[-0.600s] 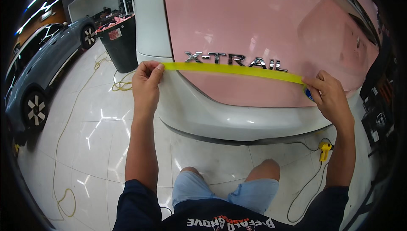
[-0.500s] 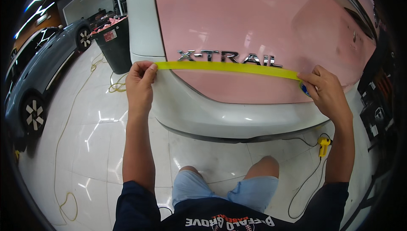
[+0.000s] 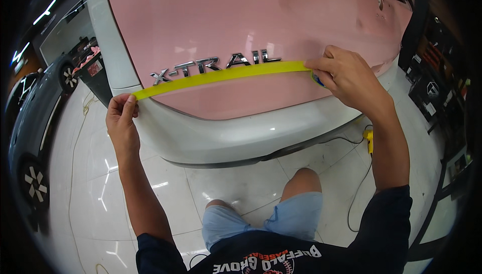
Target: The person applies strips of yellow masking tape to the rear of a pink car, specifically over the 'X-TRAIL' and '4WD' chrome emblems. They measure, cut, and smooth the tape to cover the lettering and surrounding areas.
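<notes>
A strip of yellow-green masking tape (image 3: 221, 76) is stretched between my two hands, just below the chrome letter badge (image 3: 213, 65) on the pink tailgate (image 3: 211, 18). My left hand (image 3: 123, 116) pinches the strip's free end near the tailgate's left edge, over the white bodywork. At the other end, my right hand (image 3: 346, 75) holds the strip between thumb and fingers. The tape roll (image 3: 317, 79), with a blue inner side, shows partly under that hand; the rest of it is hidden. Whether the strip touches the panel along its length I cannot tell.
The white bumper (image 3: 241, 136) curves below the tailgate. A yellow corded tool (image 3: 369, 141) is on the tiled floor at right, its cable trailing. A dark bin (image 3: 95, 75) with pink scraps and a grey-blue car (image 3: 37, 128) stand at left. Dark cases (image 3: 427, 93) stand at far right.
The view has shifted and turned, so the car's rear sits further left. Both hands still hold the stretched tape; the strip now slants up toward the right, close under the letters.
</notes>
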A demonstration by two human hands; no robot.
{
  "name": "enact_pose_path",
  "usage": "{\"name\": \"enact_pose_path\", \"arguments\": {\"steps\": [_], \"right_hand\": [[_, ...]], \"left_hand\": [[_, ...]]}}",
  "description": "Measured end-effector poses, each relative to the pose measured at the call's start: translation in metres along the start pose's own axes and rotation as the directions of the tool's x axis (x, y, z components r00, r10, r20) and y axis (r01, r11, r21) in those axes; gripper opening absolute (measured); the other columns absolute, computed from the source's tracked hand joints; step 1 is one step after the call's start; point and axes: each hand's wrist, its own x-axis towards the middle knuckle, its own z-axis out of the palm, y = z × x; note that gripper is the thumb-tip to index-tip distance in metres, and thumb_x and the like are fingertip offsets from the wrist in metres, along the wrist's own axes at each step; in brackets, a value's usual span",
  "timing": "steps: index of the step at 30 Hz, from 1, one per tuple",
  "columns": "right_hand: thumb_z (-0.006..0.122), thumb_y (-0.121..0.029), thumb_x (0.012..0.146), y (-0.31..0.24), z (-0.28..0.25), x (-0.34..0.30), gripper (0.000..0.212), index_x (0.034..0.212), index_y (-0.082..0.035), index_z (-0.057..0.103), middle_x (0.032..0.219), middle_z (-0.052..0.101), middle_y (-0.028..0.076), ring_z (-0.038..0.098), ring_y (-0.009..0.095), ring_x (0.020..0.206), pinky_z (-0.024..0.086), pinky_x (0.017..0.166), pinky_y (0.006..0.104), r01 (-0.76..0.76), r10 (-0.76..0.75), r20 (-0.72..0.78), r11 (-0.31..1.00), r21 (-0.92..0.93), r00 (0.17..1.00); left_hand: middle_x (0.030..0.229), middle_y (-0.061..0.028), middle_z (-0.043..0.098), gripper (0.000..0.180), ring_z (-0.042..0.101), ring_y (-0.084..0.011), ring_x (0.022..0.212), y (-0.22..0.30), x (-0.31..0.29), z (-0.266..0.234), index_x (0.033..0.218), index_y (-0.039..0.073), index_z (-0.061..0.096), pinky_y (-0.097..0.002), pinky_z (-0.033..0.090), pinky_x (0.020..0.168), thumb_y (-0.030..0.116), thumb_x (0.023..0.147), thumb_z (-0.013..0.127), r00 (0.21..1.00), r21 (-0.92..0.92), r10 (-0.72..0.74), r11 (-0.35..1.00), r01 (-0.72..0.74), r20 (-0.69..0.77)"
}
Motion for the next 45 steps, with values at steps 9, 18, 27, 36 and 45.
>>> {"name": "enact_pose_path", "arguments": {"steps": [9, 18, 27, 36, 45], "right_hand": [[0.064, -0.015, 0.090, -0.004, 0.003, 0.002, 0.022, 0.105, -0.008, 0.078, 0.079, 0.061, 0.013, 0.061, 0.029, 0.072, 0.051, 0.069, 0.0422, -0.013, 0.011, -0.029, 0.997, -0.075, 1.000], [0.063, -0.014, 0.089, -0.009, 0.006, 0.003, 0.022, 0.106, -0.008, 0.077, 0.082, 0.063, 0.014, 0.063, 0.031, 0.075, 0.052, 0.072, 0.0427, -0.010, 0.005, -0.030, 0.986, -0.164, 1.000], [0.063, -0.014, 0.089, -0.017, -0.008, -0.011, 0.021, 0.105, -0.007, 0.076, 0.082, 0.062, 0.014, 0.061, 0.031, 0.080, 0.049, 0.073, 0.0420, -0.013, 0.013, 0.007, 0.997, -0.075, 1.000], [0.061, -0.012, 0.090, -0.011, -0.010, -0.008, 0.023, 0.104, -0.001, 0.076, 0.082, 0.066, 0.016, 0.062, 0.032, 0.076, 0.050, 0.073, 0.0419, -0.022, 0.022, 0.020, 1.000, 0.007, 1.000], [0.056, -0.010, 0.089, -0.001, 0.006, 0.011, 0.027, 0.105, 0.002, 0.075, 0.096, 0.072, 0.022, 0.068, 0.036, 0.082, 0.053, 0.082, 0.0403, -0.092, 0.088, 0.070, 0.994, 0.063, 0.994]], "left_hand": [[0.081, -0.0012, 0.060, 0.014, 0.051, -0.0079, 0.073, 0.003, 0.001, 0.003, 0.099, 0.001, 0.063, -0.0224, 0.040, 0.069, 0.015, 0.099, 0.065, 1.000, 0.018, 0.000, 1.000, 0.000, 0.005], [0.082, -0.0010, 0.060, 0.015, 0.050, -0.0079, 0.073, 0.003, -0.001, 0.005, 0.099, 0.001, 0.064, -0.0225, 0.040, 0.069, 0.015, 0.099, 0.066, 1.000, 0.069, 0.013, 0.998, -0.012, -0.006], [0.083, -0.0010, 0.060, 0.015, 0.051, -0.0082, 0.074, -0.003, 0.007, -0.006, 0.101, 0.000, 0.065, -0.0227, 0.040, 0.069, 0.014, 0.098, 0.067, 1.000, 0.037, -0.015, 0.999, 0.015, 0.025], [0.084, -0.0015, 0.061, 0.015, 0.051, -0.0084, 0.075, -0.005, 0.011, -0.007, 0.102, -0.001, 0.065, -0.0229, 0.040, 0.069, 0.014, 0.098, 0.067, 0.998, 0.005, -0.014, 1.000, 0.014, 0.063], [0.084, -0.0024, 0.063, 0.015, 0.053, -0.0086, 0.075, -0.005, 0.008, -0.004, 0.102, 0.000, 0.066, -0.0226, 0.041, 0.070, 0.013, 0.097, 0.069, 0.999, -0.003, -0.015, 1.000, 0.015, 0.052]]}}
